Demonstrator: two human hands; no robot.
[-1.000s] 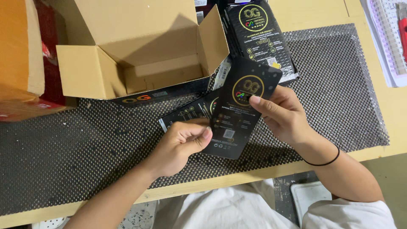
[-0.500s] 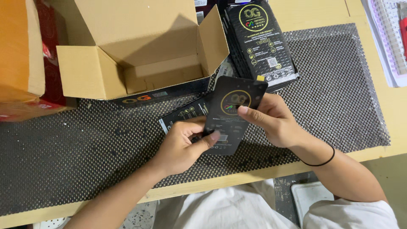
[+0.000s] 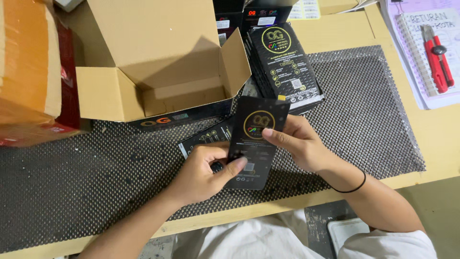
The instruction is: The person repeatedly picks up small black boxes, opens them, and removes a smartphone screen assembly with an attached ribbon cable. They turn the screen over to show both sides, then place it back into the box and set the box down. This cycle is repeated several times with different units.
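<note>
The black packet (image 3: 256, 144) is held upright over the dotted mat (image 3: 364, 120), in front of the open cardboard box (image 3: 158, 62). The left hand (image 3: 203, 170) pinches its lower edge, thumb on the face; the right hand (image 3: 297, 144) clamps its upper right side. Another black packet (image 3: 206, 139) lies flat beneath.
</note>
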